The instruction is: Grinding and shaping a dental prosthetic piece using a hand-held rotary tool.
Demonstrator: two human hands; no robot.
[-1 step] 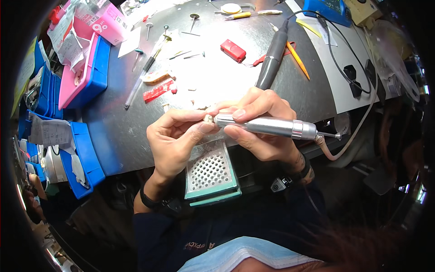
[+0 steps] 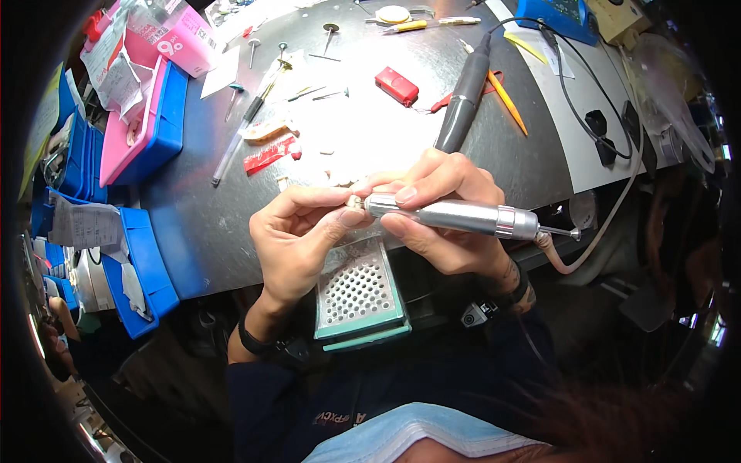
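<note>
In my right hand (image 2: pixel 455 204) lies a silver rotary handpiece (image 2: pixel 463 217), held almost level, with its nose pointing left. A pale hose (image 2: pixel 557 261) comes off its back end. My left hand (image 2: pixel 297 231) pinches a small off-white piece (image 2: pixel 355 201), which looks like a tooth crown, between thumb and fingertips. The handpiece's tip is right against or very close to that piece; contact is too small to make out. Both hands meet over the bench's front edge. Below them is a perforated tray (image 2: pixel 356 295) with a pale green rim.
On the metal bench (image 2: pixel 208 255) lie a red box-shaped object (image 2: pixel 397 86), a dark handpiece (image 2: pixel 465 100), an orange pointed tool (image 2: pixel 507 104), a pen (image 2: pixel 247 123) and a red packet (image 2: pixel 270 157). Blue bins (image 2: pixel 150 270) and a pink tray (image 2: pixel 127 147) stand left. A dark cable (image 2: pixel 571 92) loops at right.
</note>
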